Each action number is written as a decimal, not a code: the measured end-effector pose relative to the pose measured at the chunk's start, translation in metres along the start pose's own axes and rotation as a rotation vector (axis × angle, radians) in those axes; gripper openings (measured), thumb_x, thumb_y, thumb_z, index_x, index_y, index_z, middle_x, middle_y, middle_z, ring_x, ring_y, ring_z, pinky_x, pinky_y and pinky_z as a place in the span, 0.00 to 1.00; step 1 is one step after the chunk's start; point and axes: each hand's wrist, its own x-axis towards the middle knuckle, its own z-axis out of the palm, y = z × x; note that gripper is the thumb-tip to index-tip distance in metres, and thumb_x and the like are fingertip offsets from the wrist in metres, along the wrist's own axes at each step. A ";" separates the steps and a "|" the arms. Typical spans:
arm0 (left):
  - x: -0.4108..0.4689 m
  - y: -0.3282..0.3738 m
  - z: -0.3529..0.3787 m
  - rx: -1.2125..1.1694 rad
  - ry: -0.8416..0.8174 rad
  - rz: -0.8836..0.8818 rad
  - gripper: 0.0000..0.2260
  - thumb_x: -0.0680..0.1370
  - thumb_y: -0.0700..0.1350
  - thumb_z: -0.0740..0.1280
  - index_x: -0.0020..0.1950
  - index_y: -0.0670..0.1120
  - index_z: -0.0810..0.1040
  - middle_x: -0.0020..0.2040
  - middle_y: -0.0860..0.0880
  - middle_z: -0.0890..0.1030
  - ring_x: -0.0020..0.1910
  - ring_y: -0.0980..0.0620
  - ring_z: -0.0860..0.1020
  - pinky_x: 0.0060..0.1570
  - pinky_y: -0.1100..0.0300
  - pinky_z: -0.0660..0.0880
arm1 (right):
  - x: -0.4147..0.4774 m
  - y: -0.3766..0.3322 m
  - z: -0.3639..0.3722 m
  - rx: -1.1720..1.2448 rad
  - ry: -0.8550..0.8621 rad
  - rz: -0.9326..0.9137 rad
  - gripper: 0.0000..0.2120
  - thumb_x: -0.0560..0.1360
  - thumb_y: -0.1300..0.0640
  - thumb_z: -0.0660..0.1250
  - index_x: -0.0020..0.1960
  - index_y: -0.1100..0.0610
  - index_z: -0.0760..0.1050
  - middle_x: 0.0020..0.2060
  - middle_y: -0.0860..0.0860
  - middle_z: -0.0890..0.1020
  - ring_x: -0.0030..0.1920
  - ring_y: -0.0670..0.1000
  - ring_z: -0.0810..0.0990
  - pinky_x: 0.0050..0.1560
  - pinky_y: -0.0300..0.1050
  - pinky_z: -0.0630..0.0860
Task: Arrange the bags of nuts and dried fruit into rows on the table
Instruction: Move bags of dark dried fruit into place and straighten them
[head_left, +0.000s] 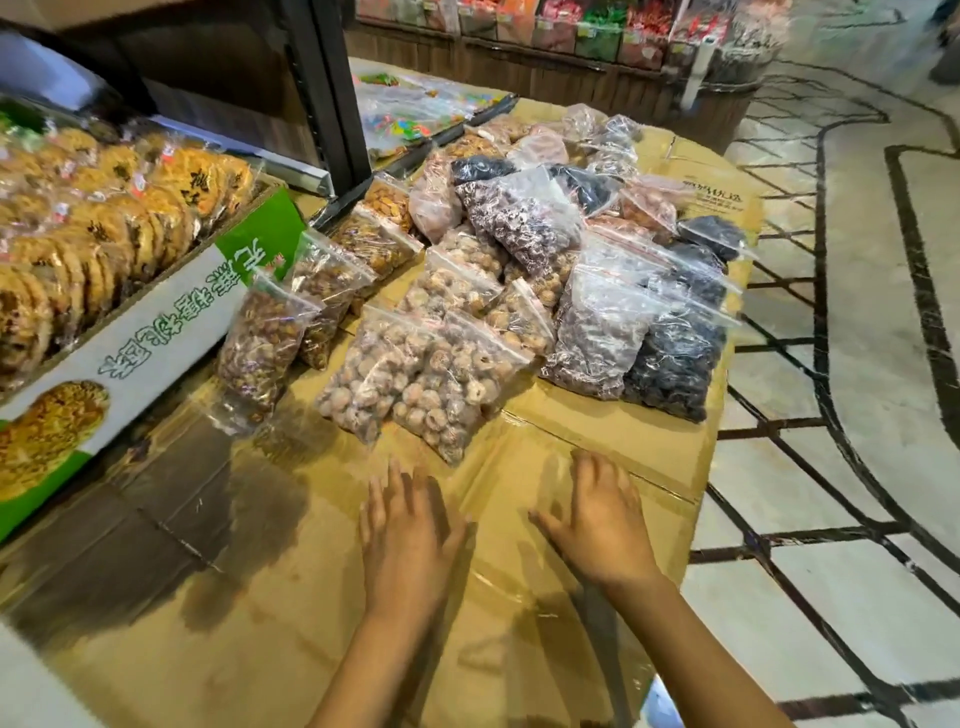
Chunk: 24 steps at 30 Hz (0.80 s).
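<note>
L hand (410, 540) & R hand (597, 525) are held flat w/ fingers straight, side by side but apart, nothing gripped, over the cardboard-covered table (519, 649) near its front edge; contact w/ the surface can't be told. The bags of nuts & dried fruit (519, 218) are heaped loosely from mid-table to the far edge. A pale-fruit bag (415, 374) is laid nearest the hands, a dark-fruit bag (675, 358) by the right edge & a brown-nut bag (260, 348) just beside a green-and-white box (156, 338) at the left edge.
</note>
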 end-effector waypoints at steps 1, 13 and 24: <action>-0.010 0.011 0.002 0.039 -0.013 -0.024 0.37 0.77 0.65 0.58 0.78 0.45 0.54 0.79 0.41 0.50 0.78 0.40 0.47 0.75 0.46 0.48 | -0.001 0.010 -0.002 -0.010 -0.004 -0.025 0.38 0.72 0.34 0.62 0.72 0.56 0.58 0.67 0.56 0.68 0.67 0.57 0.65 0.67 0.51 0.65; -0.033 0.150 0.025 0.186 -0.142 -0.098 0.36 0.78 0.65 0.55 0.79 0.49 0.48 0.79 0.39 0.47 0.78 0.38 0.44 0.75 0.46 0.44 | 0.007 0.142 -0.068 -0.111 0.042 -0.188 0.37 0.67 0.36 0.69 0.67 0.58 0.67 0.58 0.58 0.76 0.59 0.60 0.73 0.57 0.53 0.72; 0.071 0.158 0.020 -0.009 0.061 -0.267 0.40 0.74 0.70 0.52 0.79 0.50 0.48 0.80 0.43 0.48 0.78 0.41 0.46 0.74 0.45 0.49 | 0.148 0.141 -0.106 0.115 0.001 -0.240 0.38 0.71 0.37 0.67 0.71 0.57 0.62 0.64 0.55 0.71 0.67 0.55 0.65 0.67 0.50 0.65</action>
